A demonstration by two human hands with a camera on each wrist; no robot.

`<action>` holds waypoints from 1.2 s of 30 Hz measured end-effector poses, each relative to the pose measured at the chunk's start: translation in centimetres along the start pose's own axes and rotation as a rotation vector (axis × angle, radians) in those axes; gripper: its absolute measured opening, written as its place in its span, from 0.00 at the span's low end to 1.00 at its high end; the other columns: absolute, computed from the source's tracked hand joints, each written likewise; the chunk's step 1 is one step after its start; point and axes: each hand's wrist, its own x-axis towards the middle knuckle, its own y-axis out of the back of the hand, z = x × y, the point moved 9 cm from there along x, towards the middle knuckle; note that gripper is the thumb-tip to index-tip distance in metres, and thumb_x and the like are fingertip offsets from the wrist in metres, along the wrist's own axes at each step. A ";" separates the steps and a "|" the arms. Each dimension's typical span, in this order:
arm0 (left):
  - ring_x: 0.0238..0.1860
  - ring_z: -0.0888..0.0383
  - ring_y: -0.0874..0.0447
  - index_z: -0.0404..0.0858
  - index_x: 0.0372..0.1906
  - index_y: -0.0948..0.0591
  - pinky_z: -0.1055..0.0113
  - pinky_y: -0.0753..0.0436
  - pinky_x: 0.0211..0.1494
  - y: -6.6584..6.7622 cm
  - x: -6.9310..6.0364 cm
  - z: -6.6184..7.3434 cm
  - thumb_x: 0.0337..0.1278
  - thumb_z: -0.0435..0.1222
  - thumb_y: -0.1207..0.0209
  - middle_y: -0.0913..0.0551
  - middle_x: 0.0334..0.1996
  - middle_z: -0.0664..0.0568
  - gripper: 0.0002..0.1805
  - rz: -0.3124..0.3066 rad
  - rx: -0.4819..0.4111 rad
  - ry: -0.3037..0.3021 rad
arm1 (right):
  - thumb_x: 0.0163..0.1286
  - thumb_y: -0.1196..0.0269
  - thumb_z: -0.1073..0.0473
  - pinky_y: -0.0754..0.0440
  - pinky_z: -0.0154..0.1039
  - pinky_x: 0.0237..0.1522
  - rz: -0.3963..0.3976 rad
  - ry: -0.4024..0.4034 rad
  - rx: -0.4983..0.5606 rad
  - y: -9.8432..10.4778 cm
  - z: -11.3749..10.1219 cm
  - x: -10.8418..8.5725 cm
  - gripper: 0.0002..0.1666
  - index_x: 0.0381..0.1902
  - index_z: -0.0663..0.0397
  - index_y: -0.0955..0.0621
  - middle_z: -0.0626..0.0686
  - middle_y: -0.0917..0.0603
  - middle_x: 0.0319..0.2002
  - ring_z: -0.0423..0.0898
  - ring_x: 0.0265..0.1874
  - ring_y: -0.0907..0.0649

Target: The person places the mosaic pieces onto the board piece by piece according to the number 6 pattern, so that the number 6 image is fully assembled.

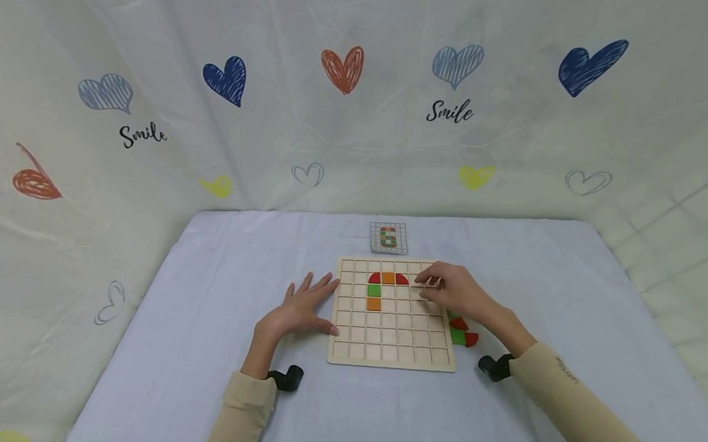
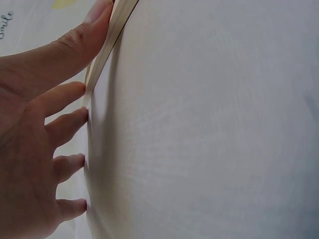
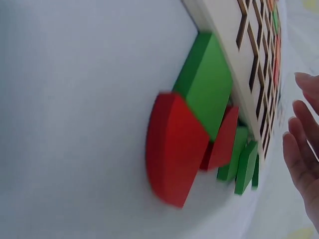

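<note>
Left hand (image 1: pixel 298 312) at the left edge of the board (image 1: pixel 391 336): fingers straight and spread apart, thumb resting on the rim. Right hand (image 1: pixel 461 291) over the board's far right cells, fingers loosely bent, thumb and forefinger apart, nothing visible between them. Board lies on the white-covered desk (image 1: pixel 382 410), between the left fingers and the right wrist. Seated in it, just left of the right fingertips: red piece (image 1: pixel 401 279), then orange piece (image 1: pixel 388 278), then second red piece (image 1: pixel 375 278); below that last one, green piece (image 1: pixel 374 290), then second orange piece (image 1: pixel 374 304), these two between both hands' fingers. Loose pieces (image 3: pixel 207 84), red and green, lie in a cluster at the board's right edge, nearer the wearer than the right fingers. Card (image 1: pixel 389 238) with a small coloured grid pattern sits beyond both hands' fingers, past the board's far edge.
</note>
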 end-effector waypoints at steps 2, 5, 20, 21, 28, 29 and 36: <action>0.85 0.46 0.70 0.54 0.83 0.44 0.37 0.72 0.81 0.0 0.0 -0.1 0.48 0.51 0.23 0.52 0.84 0.59 0.59 0.005 -0.001 -0.004 | 0.64 0.28 0.66 0.17 0.37 0.40 0.020 0.006 -0.008 0.6 0.5 -0.2 0.13 0.47 0.58 0.12 0.52 0.12 0.43 0.48 0.39 0.17; 0.85 0.45 0.70 0.54 0.83 0.44 0.37 0.71 0.81 0.1 -0.2 0.2 0.49 0.51 0.23 0.52 0.84 0.58 0.58 -0.002 -0.002 -0.002 | 0.63 0.27 0.66 0.16 0.37 0.39 0.031 -0.001 -0.020 1.2 1.2 -0.4 0.14 0.47 0.59 0.13 0.53 0.12 0.43 0.50 0.40 0.17; 0.85 0.42 0.70 0.50 0.83 0.44 0.35 0.70 0.81 0.4 -0.7 1.0 0.50 0.51 0.24 0.52 0.84 0.53 0.58 -0.017 -0.003 -0.016 | 0.64 0.28 0.63 0.15 0.50 0.47 0.043 -0.115 -0.081 2.9 5.0 -1.1 0.19 0.53 0.61 0.14 0.59 0.13 0.50 0.56 0.47 0.18; 0.85 0.42 0.69 0.50 0.83 0.44 0.35 0.70 0.81 0.4 -0.7 1.0 0.49 0.51 0.23 0.52 0.84 0.53 0.58 -0.018 -0.005 -0.016 | 0.64 0.28 0.63 0.15 0.50 0.48 0.037 -0.118 -0.078 2.8 5.2 -1.1 0.19 0.53 0.61 0.14 0.59 0.13 0.51 0.56 0.48 0.18; 0.85 0.42 0.70 0.49 0.83 0.44 0.35 0.71 0.81 0.4 -0.7 1.0 0.50 0.49 0.24 0.52 0.84 0.53 0.58 -0.022 -0.016 -0.010 | 0.65 0.28 0.64 0.13 0.47 0.46 -0.008 -0.156 -0.029 2.0 6.2 -0.7 0.22 0.56 0.64 0.16 0.62 0.15 0.53 0.56 0.47 0.18; 0.85 0.42 0.70 0.49 0.83 0.44 0.36 0.71 0.81 0.3 -0.7 0.9 0.50 0.48 0.24 0.52 0.84 0.53 0.58 -0.018 -0.019 -0.010 | 0.65 0.29 0.64 0.13 0.46 0.45 -0.013 -0.159 -0.022 1.9 6.3 -0.7 0.22 0.56 0.65 0.16 0.62 0.15 0.52 0.56 0.47 0.18; 0.85 0.43 0.70 0.50 0.83 0.44 0.36 0.71 0.81 0.4 -0.7 1.0 0.51 0.49 0.24 0.52 0.84 0.54 0.57 -0.006 -0.012 -0.012 | 0.65 0.30 0.65 0.13 0.47 0.47 -0.011 -0.146 -0.025 1.8 6.4 -0.5 0.20 0.55 0.66 0.16 0.62 0.14 0.51 0.54 0.45 0.17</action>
